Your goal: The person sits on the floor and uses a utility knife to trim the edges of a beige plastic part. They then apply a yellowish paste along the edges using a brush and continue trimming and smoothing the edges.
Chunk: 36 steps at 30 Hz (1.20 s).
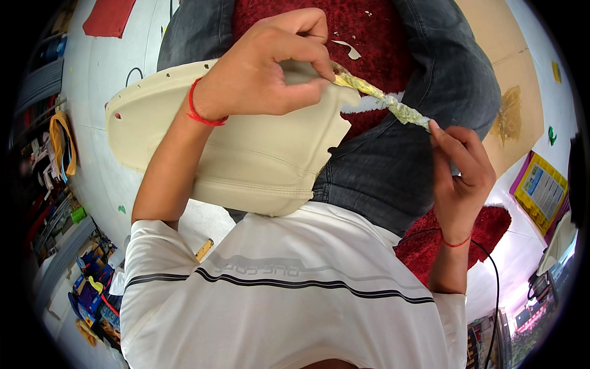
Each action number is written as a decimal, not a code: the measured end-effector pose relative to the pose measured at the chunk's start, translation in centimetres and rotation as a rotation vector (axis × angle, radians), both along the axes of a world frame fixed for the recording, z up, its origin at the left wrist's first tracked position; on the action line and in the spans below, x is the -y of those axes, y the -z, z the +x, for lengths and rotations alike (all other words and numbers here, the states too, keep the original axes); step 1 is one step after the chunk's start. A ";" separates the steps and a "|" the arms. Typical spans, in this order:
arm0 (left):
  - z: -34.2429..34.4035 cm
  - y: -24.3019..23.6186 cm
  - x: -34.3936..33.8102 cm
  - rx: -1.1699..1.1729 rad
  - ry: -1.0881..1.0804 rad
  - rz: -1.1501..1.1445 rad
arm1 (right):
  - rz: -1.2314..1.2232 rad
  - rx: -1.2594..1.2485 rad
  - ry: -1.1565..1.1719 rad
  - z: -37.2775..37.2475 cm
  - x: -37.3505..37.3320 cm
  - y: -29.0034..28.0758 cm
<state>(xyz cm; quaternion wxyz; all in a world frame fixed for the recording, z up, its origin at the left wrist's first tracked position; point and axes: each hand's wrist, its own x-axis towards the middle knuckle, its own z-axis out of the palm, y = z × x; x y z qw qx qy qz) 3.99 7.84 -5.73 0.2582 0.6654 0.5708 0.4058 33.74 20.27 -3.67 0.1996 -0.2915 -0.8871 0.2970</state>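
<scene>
A twisted, ragged yellow-and-grey strip (407, 114) is stretched between my two hands. My left hand (264, 67) pinches its upper left end between thumb and fingertips. Lower down on the right, my right hand (464, 169) pinches the other end. I cannot tell what the strip is made of. Across my lap lies a beige, leather-like panel (258, 150) with stitched seams and a torn-looking right edge. My left forearm passes over this panel and hides part of it. The strip's left end is beside the panel's upper right corner.
Beneath my legs is a dark red carpet (375, 31) with pale scraps on it. A brown board (501, 80) with a dried glue-like patch lies at right, near a yellow-and-purple package (541, 190). A black cable (496, 289) runs beside my right arm. Cluttered shelves (46, 184) line the left.
</scene>
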 end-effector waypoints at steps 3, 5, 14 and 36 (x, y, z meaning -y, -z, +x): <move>0.0 0.0 0.0 0.002 0.003 -0.006 | 0.016 0.002 0.004 0.1 -0.1 -0.2; 0.0 0.0 0.0 -0.004 0.005 -0.004 | 0.009 -0.013 0.007 -0.1 0.1 -0.3; -0.2 -0.1 0.1 -0.030 -0.014 -0.020 | -0.057 -0.087 0.031 -2.6 1.3 0.9; 0.3 -0.8 -0.2 -0.063 -0.002 -0.038 | -0.053 0.003 -0.052 -1.1 -0.8 0.1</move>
